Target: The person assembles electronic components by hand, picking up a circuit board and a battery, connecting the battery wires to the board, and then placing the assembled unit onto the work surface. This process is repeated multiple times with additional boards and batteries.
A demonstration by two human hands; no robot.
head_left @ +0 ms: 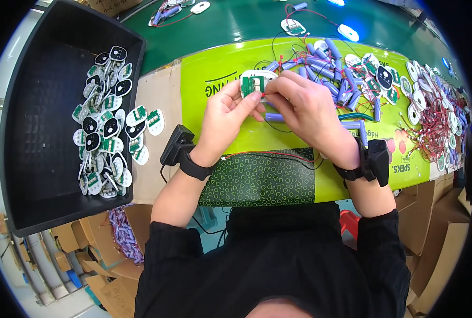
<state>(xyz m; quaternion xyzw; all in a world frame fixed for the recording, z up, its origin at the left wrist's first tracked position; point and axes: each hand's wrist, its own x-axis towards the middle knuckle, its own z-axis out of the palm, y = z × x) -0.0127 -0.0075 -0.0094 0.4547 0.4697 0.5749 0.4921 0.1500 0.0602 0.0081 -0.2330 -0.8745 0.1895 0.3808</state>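
My left hand (pixel 223 116) grips a white rounded casing with a green circuit board (pixel 248 87), its thumb lying along the board's lower edge. From the other side my right hand (pixel 307 106) reaches in, fingers pinched at the board; a speck of red shows at their tips, apparently a small wire plug, mostly hidden. Just under the right hand lies a purple cylindrical battery (pixel 276 117), with a dark wire near it. A red wire (pixel 268 153) ending in a small white plug stretches across the dark patterned part of the mat. Each wrist wears a black strap with a block on it.
At left, a black bin (pixel 21 159) holds many board-fitted casings, with several more casings (pixel 155 122) beside it. Purple batteries (pixel 321 69) are heaped beyond my right hand. Further right are white casings with tangled red wires (pixel 437 132). A green surface (pixel 220 29) runs behind.
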